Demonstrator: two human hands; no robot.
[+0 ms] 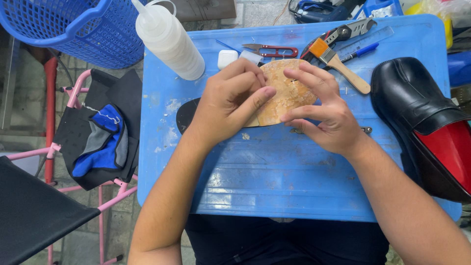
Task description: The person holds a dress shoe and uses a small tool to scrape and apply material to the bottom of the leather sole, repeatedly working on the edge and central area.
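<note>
- Where the view begins, nearest the wearer, two bare forearms reach forward over a blue plastic counter (255, 186) with a scuffed, ribbed top marked by pale smears.
- Left hand (230, 100) curls over a flat, rounded shoe sole (287, 95), tan and mottled with a crackled, glue-like surface; its thumb presses on the sole's face and its fingers bend over the far edge.
- Right hand (321, 110) pinches the sole's right side, thumb below and fingertips on top, fingers spread.
- The sole lies mid-counter; a dark end of it shows left of the left wrist, and the hands cover the part in between.
- At the right, a glossy black leather shoe (417, 98) lies on its side, its red sole facing up, cut off by the frame edge.
- Beyond the hands lie a wooden-handled brush (338, 64) with an orange ferrule, red-handled snips (272, 49), a small white case (227, 58), a utility knife (351, 30) and a clear ruler, partly overlapped.
- A translucent squeeze bottle (169, 39) leans at the counter's far left.
- Off the counter to the left: a blue mesh basket (78, 29), and a pink-framed chair (98, 137) draped in black and blue cloth.
</note>
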